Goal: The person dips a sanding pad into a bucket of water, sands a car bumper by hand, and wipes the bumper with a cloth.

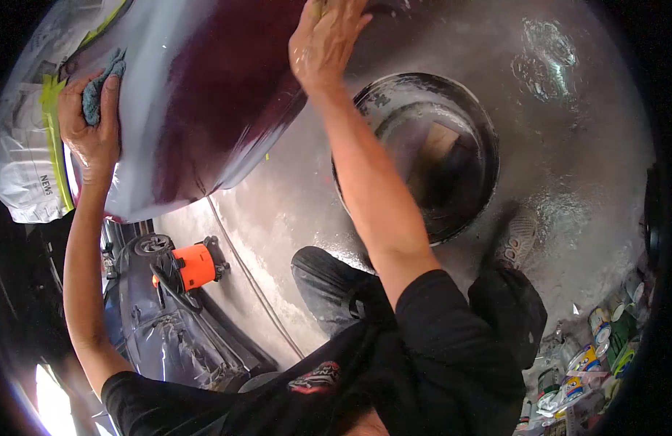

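A grey-green cloth (103,89) is pinched in my left hand (92,127), which rests on the pale grey edge of a dark red car panel (223,80). Beside that hand, yellow-green tape (54,138) holds masking paper (19,156) to the panel. My right hand (327,45) is at the top centre, by the panel's right edge, its back towards me. A little yellowish material shows near its fingers, but what it holds, if anything, is mostly hidden.
A round dark-rimmed basin (488,156) with a brown block (439,142) in it stands on the wet floor (576,160). An orange vacuum (194,266) and a damaged dark car (161,338) are lower left, near a hose (248,276). Cans (584,360) crowd the lower right.
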A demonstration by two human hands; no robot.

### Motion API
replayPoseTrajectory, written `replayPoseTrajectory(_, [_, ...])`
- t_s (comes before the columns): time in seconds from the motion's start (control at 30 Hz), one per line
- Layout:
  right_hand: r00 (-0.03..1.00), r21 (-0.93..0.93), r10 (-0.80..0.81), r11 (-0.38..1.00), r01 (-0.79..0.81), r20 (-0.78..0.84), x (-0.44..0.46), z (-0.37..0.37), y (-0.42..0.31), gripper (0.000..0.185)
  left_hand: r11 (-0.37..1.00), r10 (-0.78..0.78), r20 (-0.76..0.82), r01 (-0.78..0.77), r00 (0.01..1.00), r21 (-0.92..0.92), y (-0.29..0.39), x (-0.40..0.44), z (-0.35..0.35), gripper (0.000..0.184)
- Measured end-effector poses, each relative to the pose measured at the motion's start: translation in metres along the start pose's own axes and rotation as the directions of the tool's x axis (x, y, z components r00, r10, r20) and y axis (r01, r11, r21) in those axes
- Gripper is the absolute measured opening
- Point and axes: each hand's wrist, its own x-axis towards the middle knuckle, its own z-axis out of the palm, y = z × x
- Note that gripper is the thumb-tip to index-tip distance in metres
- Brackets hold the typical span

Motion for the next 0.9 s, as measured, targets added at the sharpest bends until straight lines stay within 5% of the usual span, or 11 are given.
replayPoseTrajectory(0.13, [0.908,-0.083,0.032,0.997,0.003,0.417,-0.148,-0.023,-0.021,0.083,0.998,0.056,-0.056,-0.056,0.997,0.008,-0.001,0.002,0.004,0.019])
replayPoseTrajectory(0.17, [0.88,-0.025,-0.073,0.995,0.096,0.47,-0.199,-0.021,-0.01,0.09,0.999,0.044,-0.042,-0.044,0.998,-0.011,0.0,0.001,0.002,0.019])
replayPoseTrajectory(0.27, [0.875,-0.013,-0.039,0.999,0.052,0.482,-0.187,-0.029,0.004,0.076,0.999,0.028,-0.008,-0.028,1.0,-0.041,0.001,-0.001,0.0,0.018])
replayPoseTrajectory(0.4, [0.989,-0.034,-0.084,0.995,0.089,0.123,0.038,-0.036,0.022,0.059,0.999,0.022,-0.036,-0.023,0.999,-0.029,0.003,-0.003,0.004,0.018])
replayPoseTrajectory(0.5, [0.994,-0.092,-0.092,0.992,0.086,-0.064,0.08,-0.026,0.033,0.051,0.999,0.012,-0.019,-0.013,1.0,-0.046,0.001,-0.006,-0.001,0.018])
replayPoseTrajectory(0.63, [0.964,-0.025,-0.06,0.997,0.069,0.26,-0.074,-0.023,0.014,0.061,0.998,0.022,-0.018,-0.023,1.0,-0.06,0.008,0.0,0.001,0.017])
replayPoseTrajectory(0.73, [0.927,-0.082,-0.087,0.989,0.126,0.366,-0.08,-0.035,0.025,0.063,0.997,0.046,-0.017,-0.046,0.999,-0.059,0.008,0.001,0.0,0.017])
replayPoseTrajectory(0.8, [0.978,-0.08,-0.201,0.975,0.205,0.059,0.007,-0.024,0.051,0.057,0.999,0.016,-0.009,-0.017,1.0,-0.046,0.007,0.0,0.002,0.016])
replayPoseTrajectory(0.87, [0.982,-0.07,-0.101,0.991,0.113,0.16,0.101,-0.048,0.05,0.052,0.999,0.006,-0.012,-0.007,1.0,-0.036,0.007,-0.001,0.001,0.016])
replayPoseTrajectory(0.9, [0.981,-0.145,-0.195,0.97,0.195,0.012,0.133,-0.032,0.073,0.047,0.999,0.012,-0.003,-0.012,1.0,-0.042,0.006,-0.001,0.0,0.016])
